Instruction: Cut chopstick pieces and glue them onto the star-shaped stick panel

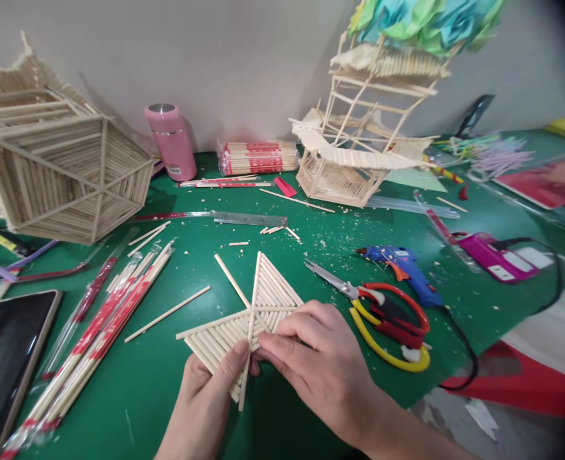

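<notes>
A partly filled wooden stick panel (220,331) is held up in front of me, its long sticks crossing at the middle and rows of short sticks filling some of the wedges. My left hand (210,383) grips the panel's lower left part, thumb on top and fingers beneath. My right hand (318,358) pinches at its right side near the crossing, and its fingers cover whatever small piece may be there. To the right lie scissors (383,313) with red and yellow handles, and a blue glue gun (404,265). One loose stick (167,314) rests left of the panel.
Packs of wrapped chopsticks (103,338) and a phone (11,364) lie at left. A large stick structure (71,160), a pink bottle (171,140), a chopstick bundle (258,158) and a stick tower (359,140) stand along the wall. A purple power strip (500,255) is at right.
</notes>
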The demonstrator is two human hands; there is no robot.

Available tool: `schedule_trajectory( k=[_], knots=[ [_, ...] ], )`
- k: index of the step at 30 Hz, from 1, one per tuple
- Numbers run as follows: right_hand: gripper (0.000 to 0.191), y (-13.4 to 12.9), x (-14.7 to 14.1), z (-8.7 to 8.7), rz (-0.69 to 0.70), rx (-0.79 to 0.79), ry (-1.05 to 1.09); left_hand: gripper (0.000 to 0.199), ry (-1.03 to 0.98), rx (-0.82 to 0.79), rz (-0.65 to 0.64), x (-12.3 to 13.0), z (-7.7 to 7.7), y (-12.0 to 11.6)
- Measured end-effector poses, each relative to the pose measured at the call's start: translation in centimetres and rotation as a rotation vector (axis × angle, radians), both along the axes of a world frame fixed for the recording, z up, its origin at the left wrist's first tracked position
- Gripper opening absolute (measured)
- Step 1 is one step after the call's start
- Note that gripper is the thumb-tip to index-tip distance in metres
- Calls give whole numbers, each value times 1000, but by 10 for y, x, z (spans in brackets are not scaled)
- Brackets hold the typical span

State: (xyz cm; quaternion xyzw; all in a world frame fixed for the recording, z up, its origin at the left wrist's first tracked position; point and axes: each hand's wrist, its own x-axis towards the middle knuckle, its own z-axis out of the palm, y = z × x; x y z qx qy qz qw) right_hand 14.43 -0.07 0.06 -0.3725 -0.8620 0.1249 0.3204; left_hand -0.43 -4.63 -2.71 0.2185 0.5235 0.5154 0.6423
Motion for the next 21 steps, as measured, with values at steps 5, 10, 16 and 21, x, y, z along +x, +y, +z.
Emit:
schedule_trajectory(
  k=[5, 10, 16, 21],
  knots=[
    [7, 0, -2, -1, 3, 3, -1, 22, -9, 7, 20, 1, 0, 1],
    [6, 1, -2, -2, 9, 6, -5, 21, 4, 9, 31, 1, 0, 2],
    [6, 1, -3, 1, 15, -5, -1, 20, 2, -3, 26, 1, 0, 2],
    [14, 1, 0, 2, -1, -21, 35, 17, -63, -21, 34, -1, 4, 5]
  ],
)
